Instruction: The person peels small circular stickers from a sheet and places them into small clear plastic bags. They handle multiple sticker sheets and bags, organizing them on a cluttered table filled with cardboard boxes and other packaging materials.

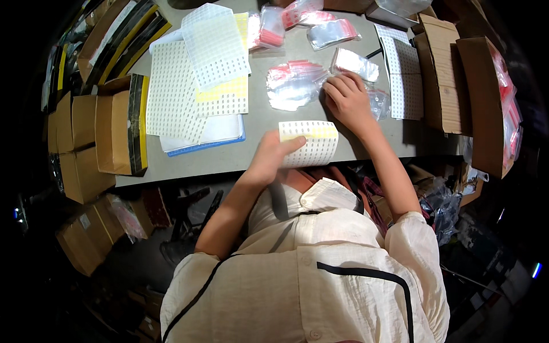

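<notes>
My left hand [271, 155] grips a curled sheet of small printed stickers [320, 153], white with a yellow patch, just over the table's near edge. Its thumb presses on the sheet's face. Farther out, my right hand [347, 102] rests with bent fingers at the right side of a fanned pile of clear zip bags [294, 86] with red strips. The fingertips are partly hidden, so what they pinch, if anything, does not show. Beyond that hand lies a stack of clear bags [355, 64]; beside its wrist is a clear bag with small pieces [378, 104].
Sticker sheets [171, 86] overlap at the left on a blue-edged pad [211, 146]. More red-strip bags [333, 33] lie at the back. Cardboard boxes [117, 128] line the left side; an open carton [483, 108] of bags stands right, beside further printed sheets [405, 86].
</notes>
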Demonstrator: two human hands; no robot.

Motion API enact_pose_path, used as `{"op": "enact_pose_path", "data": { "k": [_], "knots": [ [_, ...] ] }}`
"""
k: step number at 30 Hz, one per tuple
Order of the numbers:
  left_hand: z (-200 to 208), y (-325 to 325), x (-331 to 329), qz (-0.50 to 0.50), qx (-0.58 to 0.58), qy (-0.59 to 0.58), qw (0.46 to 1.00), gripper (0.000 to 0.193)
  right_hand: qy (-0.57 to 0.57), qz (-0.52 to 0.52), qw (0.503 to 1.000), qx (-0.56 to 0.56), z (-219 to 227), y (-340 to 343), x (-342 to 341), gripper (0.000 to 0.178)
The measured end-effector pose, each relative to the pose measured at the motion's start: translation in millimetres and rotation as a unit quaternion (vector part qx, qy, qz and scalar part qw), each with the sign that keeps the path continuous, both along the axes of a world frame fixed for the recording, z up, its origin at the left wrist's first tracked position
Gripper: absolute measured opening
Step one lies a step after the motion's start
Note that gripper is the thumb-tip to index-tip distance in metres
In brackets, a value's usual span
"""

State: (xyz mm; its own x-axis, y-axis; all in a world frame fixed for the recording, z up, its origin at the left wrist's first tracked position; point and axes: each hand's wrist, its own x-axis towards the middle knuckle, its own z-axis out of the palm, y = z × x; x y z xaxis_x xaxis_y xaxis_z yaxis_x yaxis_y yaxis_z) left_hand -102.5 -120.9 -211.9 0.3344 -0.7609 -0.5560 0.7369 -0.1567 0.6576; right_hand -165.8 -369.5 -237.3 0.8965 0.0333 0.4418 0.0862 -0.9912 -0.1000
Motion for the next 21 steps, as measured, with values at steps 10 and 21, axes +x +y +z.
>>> {"op": "enact_pose_path", "data": {
  "k": [10, 21],
  "knots": [
    [-5.5, -4.2, 0.1, 0.076, -0.026, 0.02, 0.997, 0.03, 0.046, -0.022, 0.99, 0.133, 56.3, 28.2, -50.6, 0.032],
    [-0.5, -4.1, -2.8, 0.033, -0.038, -0.03, 0.998, 0.022, 0.048, 0.051, 0.977, 0.2, 55.1, 66.5, -43.4, 0.023]
  ]
}}
